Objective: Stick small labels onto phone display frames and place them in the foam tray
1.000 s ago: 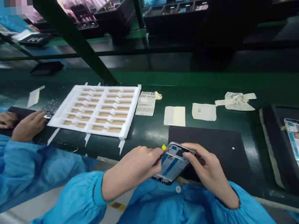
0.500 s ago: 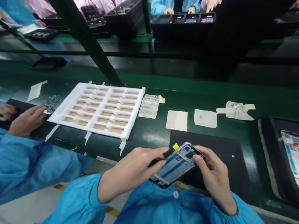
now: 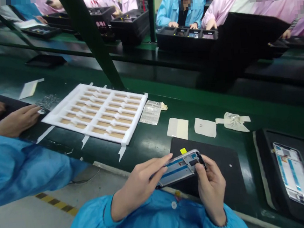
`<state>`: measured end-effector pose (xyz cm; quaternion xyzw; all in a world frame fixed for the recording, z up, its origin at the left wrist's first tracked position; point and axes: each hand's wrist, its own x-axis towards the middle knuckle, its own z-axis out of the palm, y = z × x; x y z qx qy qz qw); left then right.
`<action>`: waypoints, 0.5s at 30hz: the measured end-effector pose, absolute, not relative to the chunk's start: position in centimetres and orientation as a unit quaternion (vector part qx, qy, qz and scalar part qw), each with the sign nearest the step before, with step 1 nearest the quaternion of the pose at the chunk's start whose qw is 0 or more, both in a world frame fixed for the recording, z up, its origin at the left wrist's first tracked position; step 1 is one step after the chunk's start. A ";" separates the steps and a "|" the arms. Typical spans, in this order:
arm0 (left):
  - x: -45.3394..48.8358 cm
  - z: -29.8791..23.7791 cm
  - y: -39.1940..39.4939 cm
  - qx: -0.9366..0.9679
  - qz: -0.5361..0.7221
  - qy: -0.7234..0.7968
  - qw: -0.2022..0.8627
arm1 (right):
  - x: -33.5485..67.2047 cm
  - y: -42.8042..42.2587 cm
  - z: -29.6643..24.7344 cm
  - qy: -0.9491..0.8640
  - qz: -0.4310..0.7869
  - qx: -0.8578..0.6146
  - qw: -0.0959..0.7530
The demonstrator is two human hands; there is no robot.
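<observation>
A phone frame (image 3: 176, 171) with blue strips along its pale inner side is held tilted between both hands, above a black mat (image 3: 227, 171). My left hand (image 3: 144, 179) grips its left end, fingers along the upper edge and the thumb hidden. With the thumb over its inner face and fingers behind, my right hand (image 3: 211, 179) pinches the right end. A small yellow tab (image 3: 183, 151) shows at the frame's upper edge. To the right, a similar phone frame (image 3: 296, 174) lies in a black tray (image 3: 263, 168).
A white slotted tray (image 3: 127, 138) is taped to the green bench. Beside it lie a sheet of strips (image 3: 150, 113), pale squares (image 3: 178, 127) and crumpled tape (image 3: 234, 121). A co-worker's hands (image 3: 18, 121) are at the left. Black bins (image 3: 185, 37) stand across the bench.
The phone frame has tilted, its inner face showing more edge-on, and both hands have turned with it. My left hand has come nearer the frame's middle. The camera view has shifted slightly.
</observation>
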<state>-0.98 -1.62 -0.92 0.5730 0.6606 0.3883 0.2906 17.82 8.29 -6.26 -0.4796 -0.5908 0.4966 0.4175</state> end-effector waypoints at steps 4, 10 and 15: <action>-3.6 1.2 -2.6 0.536 0.336 0.700 0.333 | 16.6 7.0 -5.9 -0.605 0.519 -0.457 0.395; -12.9 8.4 -6.7 0.538 0.221 0.781 0.229 | 14.0 6.6 -3.5 -0.680 0.625 -0.280 0.262; -21.7 12.6 -7.5 0.478 0.115 0.869 0.058 | 16.8 7.5 0.0 -0.695 0.572 -0.291 0.324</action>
